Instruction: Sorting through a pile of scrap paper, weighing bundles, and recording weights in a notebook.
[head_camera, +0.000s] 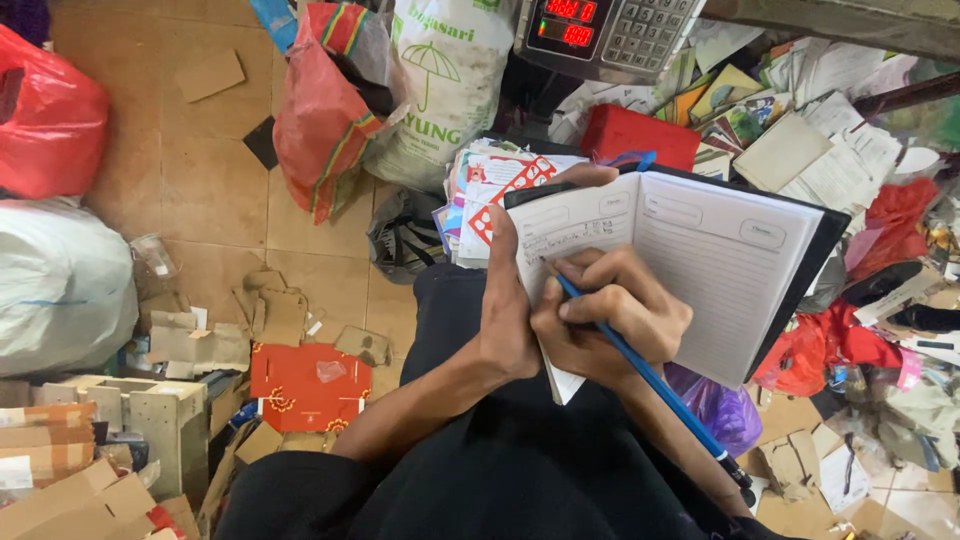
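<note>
An open lined notebook (720, 260) with a black cover rests on my lap. My left hand (510, 290) grips its left edge, thumb curled over the top of the page. My right hand (610, 315) holds a blue pen (660, 385), its tip pressed on the left page just under a line of handwriting. The right page is blank.
A digital weighing scale (610, 30) with a red display sits at the top. Red (50, 115) and white (60, 285) sacks lie at the left, a printed white sack (440, 90) ahead. Cardboard scraps (200, 340) litter the tile floor; loose papers (800, 130) pile up at the right.
</note>
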